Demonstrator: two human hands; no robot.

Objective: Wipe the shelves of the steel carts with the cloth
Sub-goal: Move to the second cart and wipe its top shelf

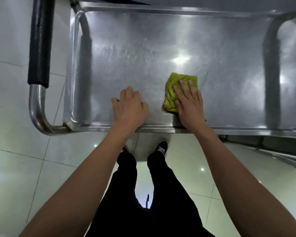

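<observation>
A steel cart's top shelf (161, 40) fills the upper half of the view, shiny with a raised rim. A folded yellow-green cloth (172, 89) lies on the shelf near its front edge. My right hand (190, 105) presses flat on the cloth with straight fingers spread over it. My left hand (129, 106) rests on the bare steel just left of the cloth, fingers loosely bent, holding nothing.
The cart's push handle (38, 48), with black foam grip, curves down at the left. Upright steel tubes stand at both shelf ends. Part of another steel frame (280, 147) shows at the right. Pale floor tiles and my legs are below.
</observation>
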